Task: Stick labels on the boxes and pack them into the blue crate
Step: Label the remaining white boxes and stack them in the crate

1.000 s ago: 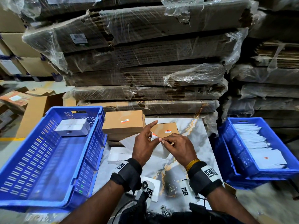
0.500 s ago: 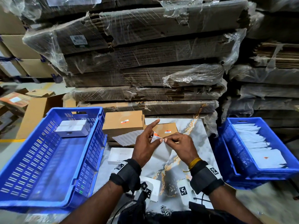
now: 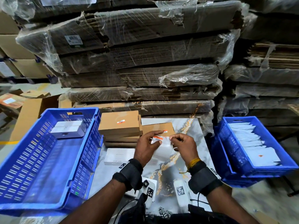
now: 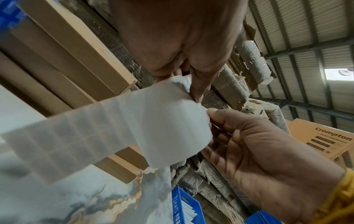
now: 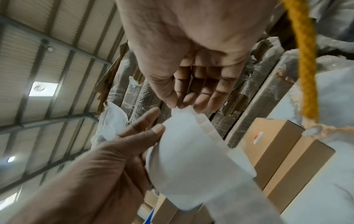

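Note:
Over the marble table (image 3: 186, 126), my left hand (image 3: 161, 137) holds a white label strip (image 3: 162, 148) between thumb and fingers, forefinger stretched out above it. An orange-and-white label (image 3: 157, 138) shows on the strip by the left thumb. My right hand (image 3: 170, 138) pinches the strip's top edge, thumb against forefinger; the right wrist view shows this pinch on the strip (image 5: 182, 111). In the left wrist view the strip (image 4: 134, 121) hangs curled down toward the table. A stack of brown boxes (image 3: 119, 125) stands just beyond the hands, a white box (image 3: 119, 156) lies under the left wrist. The blue crate (image 3: 48, 159) on the left holds one white box (image 3: 68, 130).
A second blue crate (image 3: 226, 151) at the right holds several white sheets (image 3: 252, 143). Plastic-wrapped bundles of flat cardboard (image 3: 137, 62) rise like a wall behind the table. Open cartons (image 3: 29, 113) lie on the floor at the far left.
My hands have drawn a little apart, stretching the strip's top edge between them. The left forefinger has dropped lower and flatter. The orange label now shows by the left thumb.

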Action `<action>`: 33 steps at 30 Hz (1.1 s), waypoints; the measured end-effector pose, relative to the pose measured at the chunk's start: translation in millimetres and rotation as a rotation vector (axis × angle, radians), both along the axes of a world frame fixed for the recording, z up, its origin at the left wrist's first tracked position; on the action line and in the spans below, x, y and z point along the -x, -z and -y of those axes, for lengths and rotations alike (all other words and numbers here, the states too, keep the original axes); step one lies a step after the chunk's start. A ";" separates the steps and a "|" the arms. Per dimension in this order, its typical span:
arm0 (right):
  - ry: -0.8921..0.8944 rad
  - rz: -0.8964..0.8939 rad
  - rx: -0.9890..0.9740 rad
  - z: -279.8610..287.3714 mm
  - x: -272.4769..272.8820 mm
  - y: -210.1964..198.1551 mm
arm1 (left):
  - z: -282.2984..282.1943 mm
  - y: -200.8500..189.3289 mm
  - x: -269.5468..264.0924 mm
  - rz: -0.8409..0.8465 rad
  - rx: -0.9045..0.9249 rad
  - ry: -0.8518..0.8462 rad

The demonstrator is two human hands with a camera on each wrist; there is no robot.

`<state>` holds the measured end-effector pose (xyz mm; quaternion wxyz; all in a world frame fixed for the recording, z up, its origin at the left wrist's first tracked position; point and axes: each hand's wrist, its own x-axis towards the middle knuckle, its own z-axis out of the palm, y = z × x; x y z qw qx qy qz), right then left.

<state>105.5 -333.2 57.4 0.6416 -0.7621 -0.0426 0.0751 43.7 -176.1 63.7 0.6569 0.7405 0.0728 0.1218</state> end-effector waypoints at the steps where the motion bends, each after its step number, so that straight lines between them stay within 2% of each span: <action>1: 0.022 -0.045 -0.035 2.4 -1.1 1.5 | 1.5 3.0 -2.4 -0.016 0.018 0.005; 5: 0.107 -0.171 -0.181 16.0 -5.1 7.6 | 11.1 14.3 -12.1 -0.058 0.110 0.020; 10: 0.206 -0.207 -0.269 30.3 -5.6 9.5 | 29.2 29.6 -24.4 -0.115 0.232 0.013; 20: 0.363 -0.227 -0.318 50.5 -12.6 26.8 | 55.0 52.0 -34.1 -0.189 0.335 0.027; 33: 0.383 -0.026 -0.241 45.9 -10.0 34.7 | 52.5 80.2 -38.7 -0.321 0.186 -0.066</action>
